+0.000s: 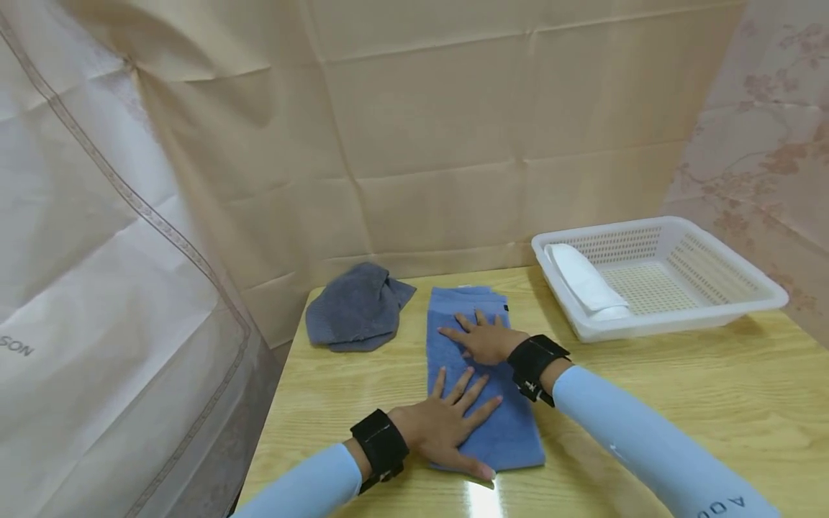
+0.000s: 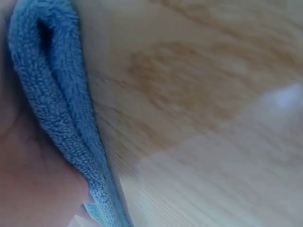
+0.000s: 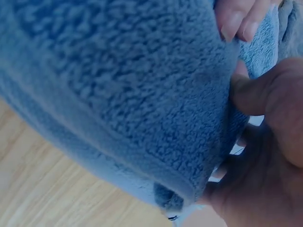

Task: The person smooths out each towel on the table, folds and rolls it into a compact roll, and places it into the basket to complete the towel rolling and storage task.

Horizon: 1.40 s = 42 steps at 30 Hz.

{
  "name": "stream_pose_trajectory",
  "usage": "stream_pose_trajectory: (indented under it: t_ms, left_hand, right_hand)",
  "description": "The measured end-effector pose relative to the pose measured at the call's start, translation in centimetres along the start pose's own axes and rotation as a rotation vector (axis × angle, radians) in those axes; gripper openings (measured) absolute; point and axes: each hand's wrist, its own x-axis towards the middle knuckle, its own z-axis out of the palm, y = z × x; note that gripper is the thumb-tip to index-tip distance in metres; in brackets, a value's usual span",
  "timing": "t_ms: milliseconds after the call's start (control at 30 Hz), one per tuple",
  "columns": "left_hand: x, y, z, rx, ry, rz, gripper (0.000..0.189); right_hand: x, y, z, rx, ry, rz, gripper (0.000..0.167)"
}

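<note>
A blue towel [image 1: 512, 432], folded into a long strip, lies on the table. My left hand [image 1: 440, 428] rests on its near part with the fingers spread and straight, the thumb at the near edge. Farther up the strip, my right hand [image 1: 486, 339] presses on the cloth, fingers spread. In the left wrist view the folded towel edge [image 2: 61, 109] shows its layers beside my left hand [image 2: 38, 184]. The right wrist view shows the towel's looped pile [image 3: 132, 85] close up, with my right hand [image 3: 270, 156] against it and other fingertips [image 3: 239, 21] above.
A crumpled grey towel [image 1: 356, 309] lies left of the blue one. At the back right stands a white plastic basket [image 1: 686, 324], with a rolled white cloth [image 1: 583, 277] along its left side. Beige cloth [image 1: 440, 129] hangs behind the wooden table [image 1: 350, 396].
</note>
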Motion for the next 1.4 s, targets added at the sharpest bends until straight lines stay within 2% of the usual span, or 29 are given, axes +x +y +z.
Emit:
stream_pose_trajectory:
  t_ms: [100, 200, 333, 433, 500, 600, 700, 767, 933, 1033, 1167, 1400]
  left_hand:
    - [0.4, -0.1, -0.5, 0.004, -0.004, -0.001, 0.106]
    - [0.1, -0.8, -0.7, -0.013, 0.041, 0.043, 0.112]
    - [-1.9, -1.7, -0.6, -0.052, 0.143, 0.123, 0.114]
    - [-3.9, -2.1, 0.0, -0.062, 0.236, 0.171, 0.095]
    - [-5.0, -2.2, 0.7, -0.070, 0.294, 0.197, 0.073]
    - [-6.1, -2.5, 1.3, -0.085, 0.362, 0.225, 0.049]
    - [-6.6, -2.7, 1.7, -0.077, 0.418, 0.232, 0.040]
    - [-6.8, -2.7, 1.8, -0.062, 0.439, 0.227, 0.041]
    - [-6.8, -2.4, 1.9, -0.050, 0.425, 0.202, 0.049]
    - [-6.7, -2.1, 1.9, -0.041, 0.428, 0.197, 0.044]
    - [-6.6, -1.7, 2.0, 0.021, 0.464, 0.211, 0.034]
    - [-6.6, -1.4, 2.3, 0.041, 0.522, 0.167, 0.024]
  right_hand:
    - [-0.1, 0.6, -0.2, 0.033, 0.027, -0.009, 0.064]
    - [-0.7, 0.9, 0.0, 0.022, 0.150, -0.051, 0.062]
    - [-3.0, 0.1, 0.9, -0.061, 0.370, -0.156, 0.049]
    - [-6.2, -1.1, 1.9, -0.062, 0.468, -0.235, 0.027]
    - [-8.6, -1.8, 2.6, -0.016, 0.466, -0.296, 0.019]
    - [-11.9, -2.5, 3.6, 0.061, 0.399, -0.401, 0.021]
    - [-14.3, -2.8, 4.6, 0.100, 0.328, -0.481, 0.029]
    - [-15.2, -2.9, 5.3, 0.107, 0.330, -0.499, 0.034]
    - [-16.0, -3.1, 6.8, 0.080, 0.467, -0.507, 0.032]
    - [-16.0, -3.3, 7.0, 0.019, 0.525, -0.520, 0.029]
    - [-16.1, -3.5, 6.6, -0.002, 0.525, -0.525, 0.024]
    - [-16.1, -3.0, 6.5, 0.177, 0.474, -0.427, 0.017]
